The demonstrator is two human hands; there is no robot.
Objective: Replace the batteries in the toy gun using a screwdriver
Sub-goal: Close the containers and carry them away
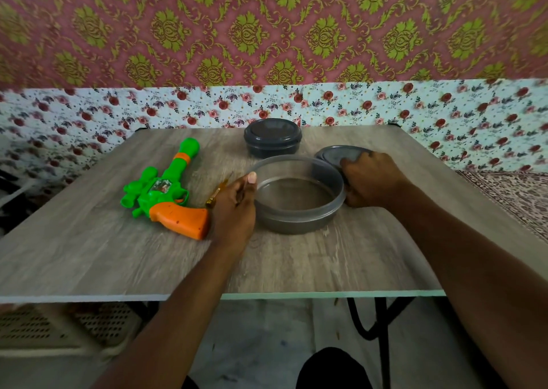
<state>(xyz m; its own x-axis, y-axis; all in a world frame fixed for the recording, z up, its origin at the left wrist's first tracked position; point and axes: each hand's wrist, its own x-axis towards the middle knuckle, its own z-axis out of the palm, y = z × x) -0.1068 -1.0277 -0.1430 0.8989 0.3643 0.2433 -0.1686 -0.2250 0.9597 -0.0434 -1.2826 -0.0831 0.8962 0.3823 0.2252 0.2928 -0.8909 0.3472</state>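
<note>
Head view: left hand fingers grasp screwdriver against open container; right hand grips lid.

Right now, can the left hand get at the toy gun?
Probably yes: the toy gun lies in the open just beside the left hand, but its fingers already hold the screwdriver.

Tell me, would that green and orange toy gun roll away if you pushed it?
Probably not: the toy gun lies flat on the table, and its grip and scope stick out sideways. It looks like hollow plastic, so likely light, stiff, and apt to slide.
</note>
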